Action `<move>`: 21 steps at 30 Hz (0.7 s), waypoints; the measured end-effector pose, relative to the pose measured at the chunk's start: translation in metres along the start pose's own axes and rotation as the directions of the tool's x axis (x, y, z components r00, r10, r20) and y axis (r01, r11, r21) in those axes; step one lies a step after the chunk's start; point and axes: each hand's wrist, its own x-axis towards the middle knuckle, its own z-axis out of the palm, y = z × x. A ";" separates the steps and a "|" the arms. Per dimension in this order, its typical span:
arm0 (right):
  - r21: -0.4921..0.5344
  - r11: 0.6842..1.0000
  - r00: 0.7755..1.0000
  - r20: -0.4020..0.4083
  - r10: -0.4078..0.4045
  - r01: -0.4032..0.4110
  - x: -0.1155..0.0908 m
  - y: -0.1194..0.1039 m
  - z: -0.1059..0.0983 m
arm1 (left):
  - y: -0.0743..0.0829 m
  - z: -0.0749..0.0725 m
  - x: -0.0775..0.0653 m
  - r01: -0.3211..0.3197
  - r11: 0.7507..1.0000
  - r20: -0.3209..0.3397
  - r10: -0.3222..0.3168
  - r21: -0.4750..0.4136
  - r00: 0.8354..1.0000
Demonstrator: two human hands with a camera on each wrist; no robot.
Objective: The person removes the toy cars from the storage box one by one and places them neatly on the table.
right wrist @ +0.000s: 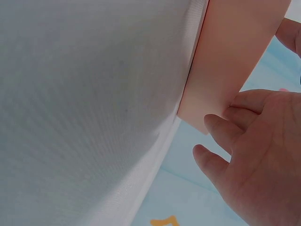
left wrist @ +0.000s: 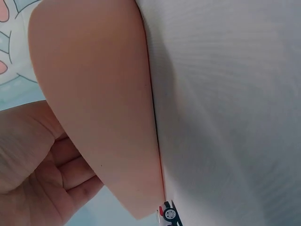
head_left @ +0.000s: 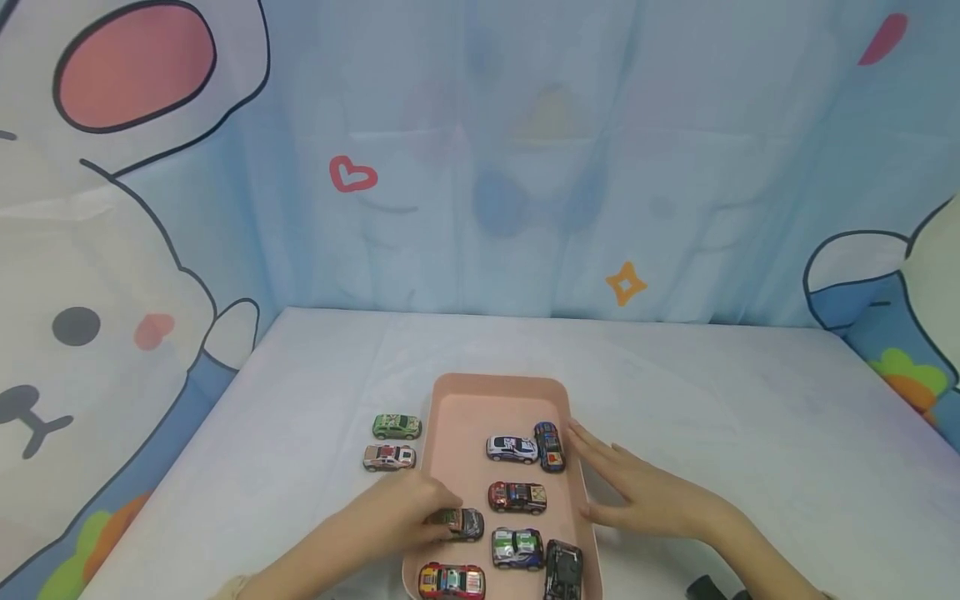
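A pink tray (head_left: 468,408) holds several toy cars on the white table. Over its left rim reaches my left hand (head_left: 405,512), its thumb and fingers gripping a dark toy car (head_left: 470,524) inside the tray. In the left wrist view the fingertips are hidden behind the tray wall (left wrist: 101,103). My right hand (head_left: 652,493) rests against the tray's right side with fingers spread and fairly straight, as the right wrist view also shows. Nearest that hand inside the tray are a blue toy car (head_left: 550,447) and a white toy car (head_left: 512,449).
Left of the tray, a green toy car (head_left: 397,427) and a white-and-red toy car (head_left: 389,457) stand on the tabletop. Other cars in the tray include a red-and-yellow one (head_left: 452,581) and a black one (head_left: 563,571). A black object (head_left: 705,588) lies by the right forearm.
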 end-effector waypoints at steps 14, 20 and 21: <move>0.002 1.000 1.000 -0.001 -0.021 0.021 0.000 0.001 -0.001 | 0.002 0.006 0.002 -0.006 0.998 -0.058 0.003 -0.055 0.998; -0.005 1.000 1.000 -0.005 -0.018 0.018 0.000 0.001 0.000 | 0.006 -0.005 0.002 -0.005 1.000 -0.093 0.003 -0.024 0.996; -0.005 1.000 1.000 -0.006 -0.017 0.017 0.000 0.001 0.000 | 0.006 -0.008 0.002 0.003 1.000 -0.096 -0.005 -0.026 0.995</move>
